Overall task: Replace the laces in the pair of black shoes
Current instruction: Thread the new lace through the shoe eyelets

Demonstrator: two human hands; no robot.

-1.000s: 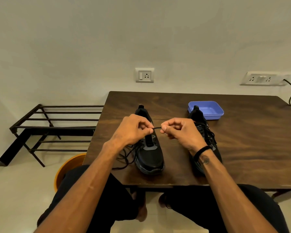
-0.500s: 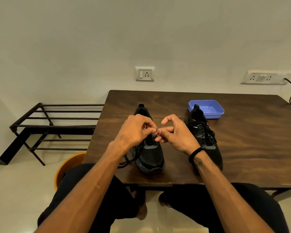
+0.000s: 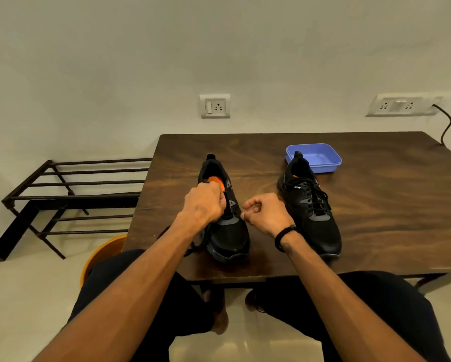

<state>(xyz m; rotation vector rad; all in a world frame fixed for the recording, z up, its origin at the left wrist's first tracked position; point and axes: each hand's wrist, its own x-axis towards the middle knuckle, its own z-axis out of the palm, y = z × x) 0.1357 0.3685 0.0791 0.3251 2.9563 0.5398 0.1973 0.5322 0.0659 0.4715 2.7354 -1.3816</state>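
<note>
Two hands work at an unlaced black shoe on a dark wooden bench (image 3: 375, 205).

The left hand (image 3: 205, 202), knuckles up and fingers curled, rests over the throat of the left shoe (image 3: 227, 231) and grips at its lace area; exactly what it pinches is hidden under the fingers. The right hand (image 3: 267, 214) hovers just beside that shoe at 3 o'clock, fingers curled loosely toward the palm, thumb and forefinger nearly closed; whether a lace end sits between them cannot be told. A black band circles the right wrist. Loose black lace (image 3: 197, 244) trails off the shoe at 7 o'clock, near the bench edge. The right shoe (image 3: 310, 212), fully laced, stands apart at 3 o'clock, its heel touching a blue tray (image 3: 321, 155). Both forearms reach in from the seated person's lap.
</note>
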